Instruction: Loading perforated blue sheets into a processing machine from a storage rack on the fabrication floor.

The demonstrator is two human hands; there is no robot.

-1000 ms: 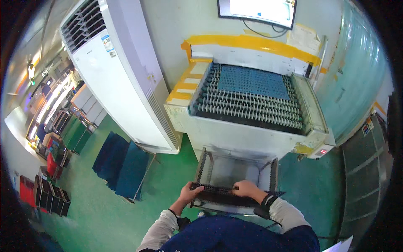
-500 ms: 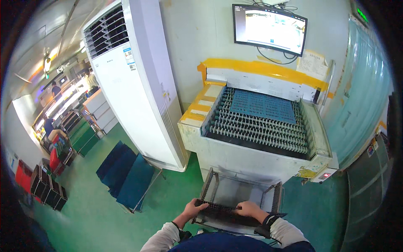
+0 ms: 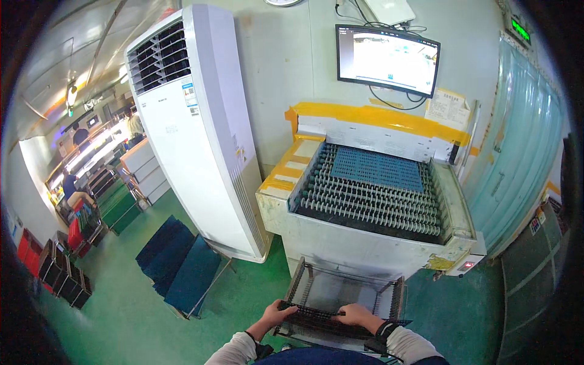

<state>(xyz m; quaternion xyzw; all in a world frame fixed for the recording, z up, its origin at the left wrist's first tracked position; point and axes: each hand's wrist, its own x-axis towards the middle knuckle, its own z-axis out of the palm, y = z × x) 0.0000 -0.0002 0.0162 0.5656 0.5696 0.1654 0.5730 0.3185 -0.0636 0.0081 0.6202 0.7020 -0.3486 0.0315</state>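
Note:
Both my hands are at a metal rack (image 3: pixel 342 273) with toothed sides, low in front of me. My left hand (image 3: pixel 274 315) curls over the left end of a dark toothed bar (image 3: pixel 311 311) lying across the rack, thumb on top. My right hand (image 3: pixel 358 317) grips the same bar further right, its fingers bent round it. Whether the bar is loose or fixed to the rack I cannot tell. Beyond the rack stands a roller conveyor machine (image 3: pixel 347 234), where a blue perforated panel (image 3: pixel 378 170) lies flat on the far rollers.
A tall white air conditioner (image 3: pixel 188 134) stands left of the machine. Dark blue panels (image 3: pixel 193 277) lean in a rack on the green floor. A monitor (image 3: pixel 388 59) hangs on the wall. Clear strip curtains (image 3: pixel 517 146) hang at right. People (image 3: pixel 76 182) are far left.
The view has tilted up slightly, so the room sits lower in the picture. My hands keep their hold on the toothed bar, and the blue panel on the rollers looks unchanged.

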